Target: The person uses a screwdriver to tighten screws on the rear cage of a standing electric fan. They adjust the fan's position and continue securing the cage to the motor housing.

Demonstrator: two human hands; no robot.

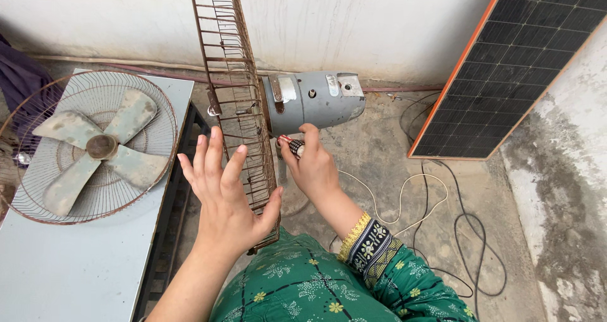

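A rusty wire fan guard (231, 81) stands on edge in front of me, fixed to a grey fan motor housing (314, 100). My left hand (224, 192) is flat against the guard's near side with fingers spread, thumb hooked round its lower rim. My right hand (313, 164) grips a screwdriver (292, 145) with a red and dark striped handle; its tip points at the spot where the guard meets the motor. The shaft is mostly hidden behind the guard wires.
A second wire guard (25, 198) with dusty fan blades (101, 148) lies on a pale grey table (69, 265) at left. A solar panel (518, 62) leans on the wall at right. Cables (436, 208) loop over the concrete floor.
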